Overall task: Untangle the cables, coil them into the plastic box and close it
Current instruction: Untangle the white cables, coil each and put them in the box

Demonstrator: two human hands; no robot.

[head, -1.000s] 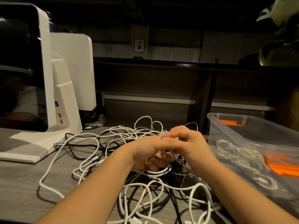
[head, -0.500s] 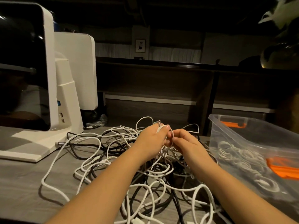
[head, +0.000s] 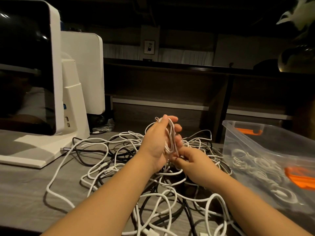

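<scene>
A tangle of white and black cables (head: 119, 167) sprawls across the grey table in front of me. My left hand (head: 158, 142) is raised above the pile, palm turned right, holding a small coil of white cable (head: 171, 137) wound around its fingers. Just below it, my right hand (head: 196, 160) pinches the strand of that same cable where it leaves the coil. The clear plastic box (head: 252, 143) with orange latches stands open at the right, with several coiled white cables lying inside.
A white monitor on a stand (head: 34, 82) occupies the left of the table, a second white screen (head: 85, 70) behind it. A dark-plugged cable (head: 68, 149) runs beside the stand's base. A dark wooden shelf unit (head: 187, 86) lies beyond the table.
My left hand has risen off the pile and turned palm sideways with the white coil on its fingers. My right hand has dropped below it, still on the strand.
</scene>
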